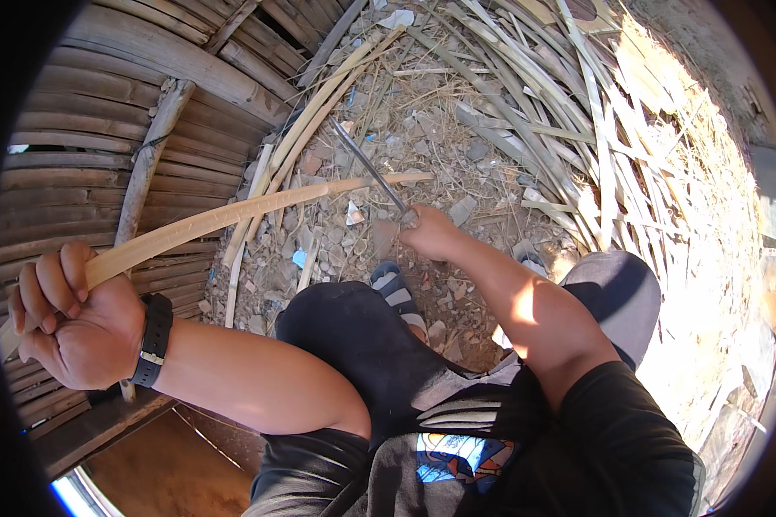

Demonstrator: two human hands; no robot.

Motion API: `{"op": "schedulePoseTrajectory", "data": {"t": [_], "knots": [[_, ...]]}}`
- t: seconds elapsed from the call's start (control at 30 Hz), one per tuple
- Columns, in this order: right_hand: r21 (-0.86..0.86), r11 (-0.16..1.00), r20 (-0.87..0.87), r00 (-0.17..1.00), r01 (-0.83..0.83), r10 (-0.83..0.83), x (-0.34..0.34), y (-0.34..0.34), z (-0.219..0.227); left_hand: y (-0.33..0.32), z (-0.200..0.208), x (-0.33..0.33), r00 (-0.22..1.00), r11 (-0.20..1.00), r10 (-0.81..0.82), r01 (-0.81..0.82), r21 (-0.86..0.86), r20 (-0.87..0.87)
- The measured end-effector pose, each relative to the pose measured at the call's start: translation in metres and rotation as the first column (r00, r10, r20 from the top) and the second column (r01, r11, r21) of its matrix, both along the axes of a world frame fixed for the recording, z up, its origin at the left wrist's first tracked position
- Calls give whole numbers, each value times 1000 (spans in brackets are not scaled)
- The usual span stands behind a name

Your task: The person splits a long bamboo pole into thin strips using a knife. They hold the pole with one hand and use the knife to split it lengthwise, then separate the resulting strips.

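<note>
My left hand (73, 319), with a black watch on the wrist, is closed around the near end of a long pale bamboo strip (233, 214). The strip runs from that fist up and right across the ground to about the middle of the view. My right hand (431, 231) is stretched forward and grips the handle of a long dark knife (366, 164). Its blade points up and left, and it crosses the bamboo strip near the strip's far end. My knees in dark trousers and a sandalled foot (397, 289) lie below the hands.
A wall of stacked bamboo poles (103, 129) fills the left side. A heap of split bamboo strips (578, 112) lies at the upper right in bright sun. The ground between is dirt with stones, chips and scraps (422, 129).
</note>
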State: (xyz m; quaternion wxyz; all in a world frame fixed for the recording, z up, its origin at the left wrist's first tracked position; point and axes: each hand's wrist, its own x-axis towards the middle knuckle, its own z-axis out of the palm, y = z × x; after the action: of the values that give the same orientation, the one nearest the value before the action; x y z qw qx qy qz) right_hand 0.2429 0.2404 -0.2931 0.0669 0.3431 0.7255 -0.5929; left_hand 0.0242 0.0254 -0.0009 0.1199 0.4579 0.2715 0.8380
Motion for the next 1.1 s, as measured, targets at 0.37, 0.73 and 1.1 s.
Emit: {"op": "schedulePoseTrajectory", "data": {"t": [0.37,0.73,1.1], "knots": [[181,978,-443,879,-105,177,-38,-61,86,-4,1,1,960,960,277,-274,-54,48],[264,960,-330,927,-93,181,-32,-57,53,-17,-8,-14,858,873,488,-486,-54,162],[195,978,42,995,80,-90,7,-14,-68,-3,-5,-10,871,884,468,-462,-75,149]]}}
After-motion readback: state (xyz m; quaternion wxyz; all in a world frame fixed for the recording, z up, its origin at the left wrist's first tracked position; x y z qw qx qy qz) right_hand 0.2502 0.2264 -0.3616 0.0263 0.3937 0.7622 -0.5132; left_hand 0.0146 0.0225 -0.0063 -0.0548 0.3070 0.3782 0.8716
